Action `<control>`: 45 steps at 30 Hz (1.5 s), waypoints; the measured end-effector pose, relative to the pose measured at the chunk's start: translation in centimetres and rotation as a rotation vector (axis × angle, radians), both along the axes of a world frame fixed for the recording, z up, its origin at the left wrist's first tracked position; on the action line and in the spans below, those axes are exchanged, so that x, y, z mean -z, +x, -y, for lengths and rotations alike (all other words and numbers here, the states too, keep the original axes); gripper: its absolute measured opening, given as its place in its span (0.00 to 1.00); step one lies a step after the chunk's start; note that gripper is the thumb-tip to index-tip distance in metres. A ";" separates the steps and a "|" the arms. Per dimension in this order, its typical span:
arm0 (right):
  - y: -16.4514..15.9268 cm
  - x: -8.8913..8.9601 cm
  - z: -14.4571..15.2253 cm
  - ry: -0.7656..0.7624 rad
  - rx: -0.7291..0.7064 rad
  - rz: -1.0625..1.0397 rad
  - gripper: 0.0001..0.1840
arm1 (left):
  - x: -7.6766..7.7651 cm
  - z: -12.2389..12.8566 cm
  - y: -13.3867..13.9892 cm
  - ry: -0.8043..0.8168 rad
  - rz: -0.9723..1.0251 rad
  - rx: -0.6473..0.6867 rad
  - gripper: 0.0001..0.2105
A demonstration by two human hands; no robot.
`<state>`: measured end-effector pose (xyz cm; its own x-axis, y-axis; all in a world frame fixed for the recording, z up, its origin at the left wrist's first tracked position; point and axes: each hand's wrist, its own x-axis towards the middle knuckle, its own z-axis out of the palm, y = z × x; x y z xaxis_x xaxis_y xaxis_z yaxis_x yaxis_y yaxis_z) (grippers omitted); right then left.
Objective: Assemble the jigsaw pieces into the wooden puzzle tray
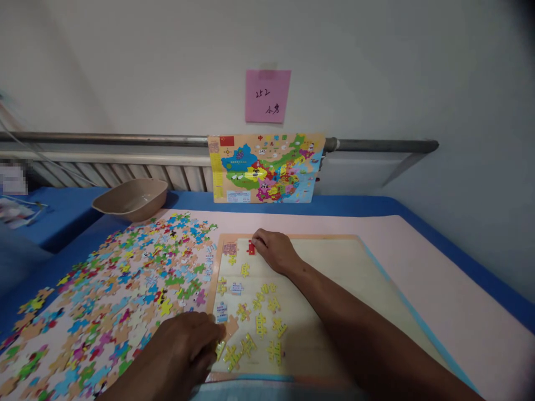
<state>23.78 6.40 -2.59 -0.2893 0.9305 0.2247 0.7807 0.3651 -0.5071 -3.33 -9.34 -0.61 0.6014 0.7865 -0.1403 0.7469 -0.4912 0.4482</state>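
Observation:
My right hand [273, 250] reaches to the upper left part of the puzzle board [334, 301], its fingers pinched at the edge of a red puzzle piece [251, 248]. Just left of that piece is a peach puzzle section with red print [229, 248]. My left hand [190, 348] rests at the board's lower left edge with its fingers curled. Beside its fingertips lie a yellow puzzle piece [220, 349] and a peach puzzle piece [230, 327]; whatever those fingers hold is hidden. Several yellow pieces [261, 324] and a pale blue printed piece [237, 288] are scattered on the board.
A wide spread of loose colourful puzzle pieces [137, 278] covers the table's left side. Behind it stands a beige plastic basin [132, 199]. A printed map picture [267, 170] leans upright against the pipe [376, 146], below a pink note [267, 96] on the wall.

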 end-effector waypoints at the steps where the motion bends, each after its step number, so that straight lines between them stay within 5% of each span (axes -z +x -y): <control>1: 0.0 0.0 0.0 -0.001 0.000 0.000 0.10 | 0.0 0.0 0.0 0.005 -0.007 0.002 0.11; 45: 0.1 0.0 -0.1 -0.030 0.004 0.007 0.09 | -1.3 -0.6 0.9 -0.143 -0.237 -0.035 0.07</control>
<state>23.87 6.54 -2.62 -0.2870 0.9379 0.1950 0.7856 0.3469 -0.5123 -2.48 -8.74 0.65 0.5112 0.7683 -0.3852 0.8547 -0.4072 0.3221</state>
